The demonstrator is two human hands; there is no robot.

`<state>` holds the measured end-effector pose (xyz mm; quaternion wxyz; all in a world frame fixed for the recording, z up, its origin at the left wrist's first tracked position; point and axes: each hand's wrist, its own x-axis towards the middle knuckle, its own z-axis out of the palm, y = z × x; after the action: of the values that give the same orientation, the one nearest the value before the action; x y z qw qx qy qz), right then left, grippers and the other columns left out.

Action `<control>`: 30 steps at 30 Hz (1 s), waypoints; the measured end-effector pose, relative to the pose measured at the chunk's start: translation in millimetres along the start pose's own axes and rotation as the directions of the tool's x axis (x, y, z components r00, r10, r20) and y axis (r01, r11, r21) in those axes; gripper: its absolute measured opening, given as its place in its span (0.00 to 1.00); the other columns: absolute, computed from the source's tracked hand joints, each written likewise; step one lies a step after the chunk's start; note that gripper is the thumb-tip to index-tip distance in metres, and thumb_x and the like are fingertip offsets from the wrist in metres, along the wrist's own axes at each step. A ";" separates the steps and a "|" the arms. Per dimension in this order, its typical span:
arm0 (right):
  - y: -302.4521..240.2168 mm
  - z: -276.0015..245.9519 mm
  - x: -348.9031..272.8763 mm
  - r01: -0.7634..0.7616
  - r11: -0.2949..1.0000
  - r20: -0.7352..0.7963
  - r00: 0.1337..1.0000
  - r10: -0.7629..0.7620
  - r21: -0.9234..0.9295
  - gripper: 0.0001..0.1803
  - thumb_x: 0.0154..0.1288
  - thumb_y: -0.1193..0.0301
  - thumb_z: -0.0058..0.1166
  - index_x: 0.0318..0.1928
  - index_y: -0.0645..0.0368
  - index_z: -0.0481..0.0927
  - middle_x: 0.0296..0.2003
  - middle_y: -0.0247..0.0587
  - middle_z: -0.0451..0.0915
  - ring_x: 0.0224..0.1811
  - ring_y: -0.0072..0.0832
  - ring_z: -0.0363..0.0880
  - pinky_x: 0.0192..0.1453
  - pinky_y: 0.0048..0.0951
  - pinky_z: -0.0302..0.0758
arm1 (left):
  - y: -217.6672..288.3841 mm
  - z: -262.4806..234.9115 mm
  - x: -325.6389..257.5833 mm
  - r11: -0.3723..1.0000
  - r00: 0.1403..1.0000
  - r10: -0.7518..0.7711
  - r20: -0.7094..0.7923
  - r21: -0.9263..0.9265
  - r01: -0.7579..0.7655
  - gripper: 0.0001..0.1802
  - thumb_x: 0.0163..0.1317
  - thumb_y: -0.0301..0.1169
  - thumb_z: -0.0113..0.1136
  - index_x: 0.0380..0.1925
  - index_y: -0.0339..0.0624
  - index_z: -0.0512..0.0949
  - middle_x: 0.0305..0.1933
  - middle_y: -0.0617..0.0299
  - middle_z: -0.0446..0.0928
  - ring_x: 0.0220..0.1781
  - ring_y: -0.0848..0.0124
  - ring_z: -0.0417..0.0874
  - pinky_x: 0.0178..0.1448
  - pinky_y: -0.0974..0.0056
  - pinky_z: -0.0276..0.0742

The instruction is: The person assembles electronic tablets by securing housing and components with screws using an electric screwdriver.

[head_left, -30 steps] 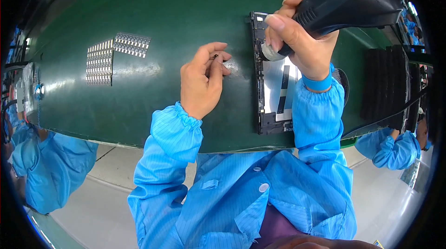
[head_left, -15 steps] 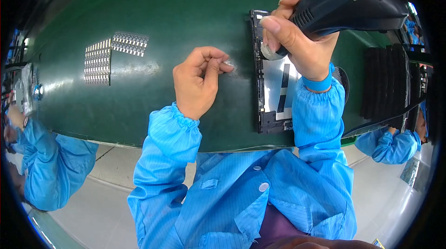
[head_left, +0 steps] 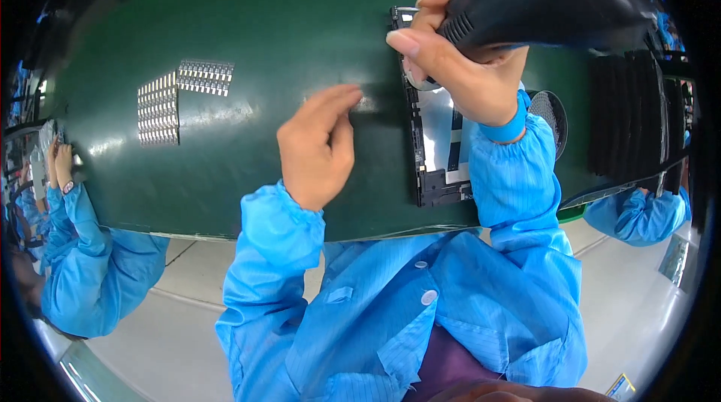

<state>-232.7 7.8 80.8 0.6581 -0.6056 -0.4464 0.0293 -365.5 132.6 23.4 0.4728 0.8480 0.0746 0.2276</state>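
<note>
My right hand (head_left: 473, 75) is wrapped round a black heat gun (head_left: 548, 4), its body reaching to the upper right. The gun's round metal nozzle, mostly hidden by my fingers, points down at the upper part of a black flat device frame (head_left: 417, 184) with a silvery panel (head_left: 433, 128). That frame lies upright on the green table, partly under my right forearm. To the left of it, my left hand (head_left: 319, 143) hovers over the table with fingers stretched out together and the thumb apart. Nothing shows in it.
Two sheets of small dark and pale metallic parts (head_left: 158, 111) lie on the green table (head_left: 248, 27) at the left. A dark round mesh object (head_left: 552, 120) sits right of my forearm. Black stacked slabs (head_left: 627, 117) stand farther right. Blue-sleeved people (head_left: 105, 274) sit at both sides.
My left hand's fingers have gone from a pinch to stretched out. My right hand has moved left with the heat gun, and the device frame appears slightly shifted.
</note>
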 end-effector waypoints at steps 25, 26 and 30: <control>-23.0 -72.8 -72.2 -0.164 0.970 -0.271 0.940 0.208 0.177 0.22 0.49 0.84 0.61 0.44 0.63 0.68 0.20 0.34 0.73 0.20 0.16 0.70 0.23 0.17 0.66 | -29.0 -10.0 91.0 0.710 0.911 0.264 0.317 0.575 -0.406 0.25 0.49 0.30 0.64 0.47 0.33 0.71 0.51 0.45 0.73 0.56 0.49 0.72 0.59 0.49 0.67; -22.6 -70.0 -73.3 -0.138 0.973 -0.281 0.941 0.187 0.184 0.22 0.49 0.84 0.61 0.44 0.63 0.68 0.20 0.34 0.73 0.20 0.16 0.70 0.23 0.17 0.66 | -38.0 -20.3 111.4 0.693 0.929 0.247 0.275 0.620 -0.368 0.23 0.51 0.31 0.62 0.47 0.34 0.72 0.51 0.46 0.73 0.55 0.49 0.72 0.58 0.50 0.67; -22.6 -63.3 -75.2 -0.192 0.957 -0.269 0.931 0.247 0.215 0.22 0.50 0.83 0.62 0.45 0.63 0.67 0.20 0.32 0.72 0.20 0.16 0.70 0.24 0.17 0.66 | -89.9 -44.2 183.6 0.575 0.973 0.197 0.121 0.789 -0.215 0.14 0.50 0.26 0.59 0.38 0.34 0.74 0.48 0.51 0.74 0.53 0.57 0.73 0.56 0.53 0.69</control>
<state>-249.7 -90.5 66.2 0.7629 -0.5856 -0.2686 0.0545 -215.2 278.1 26.0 0.0157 0.9744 0.0646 0.2149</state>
